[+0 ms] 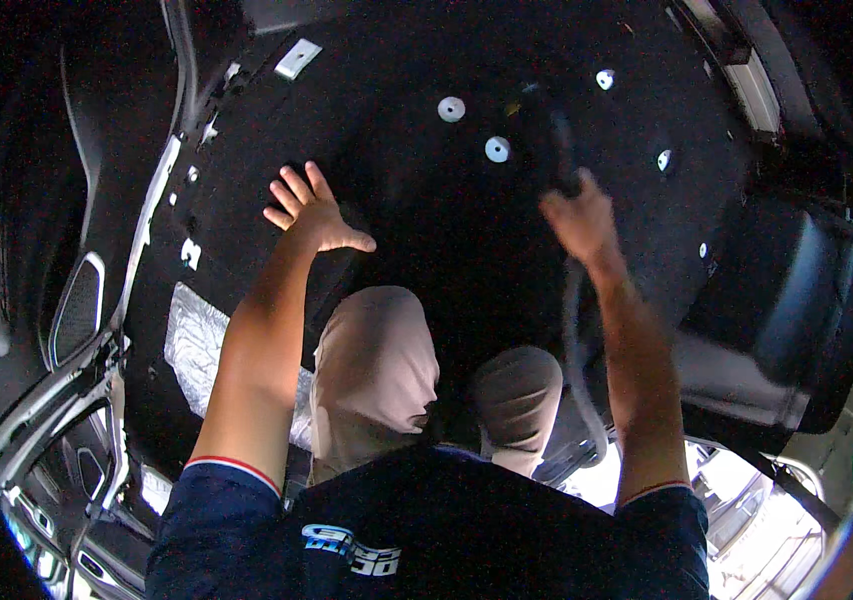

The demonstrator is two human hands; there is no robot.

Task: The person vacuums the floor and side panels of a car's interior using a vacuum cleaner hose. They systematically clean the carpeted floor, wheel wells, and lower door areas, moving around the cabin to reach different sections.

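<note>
My left hand (314, 214) is spread with its fingers apart against the black carpet (411, 217), and nothing is in it. Blurred by motion, my right hand (584, 221) is curled around the dark, tube-like end of a grey flexible hose (575, 337). The hose runs back past my right forearm towards the bright door opening. Beyond the hands, round pale discs with dark centres (451, 109) (497, 149) sit on the carpet. The tip of the tube is too dark and blurred to make out.
A silver foil-faced sheet (197, 349) lies by my left arm. A pale metal door sill (152, 199) and a door with a speaker grille (79, 311) are on the left. A dark seat-like part (786, 292) stands on the right. My knees (377, 352) are close below the hands.
</note>
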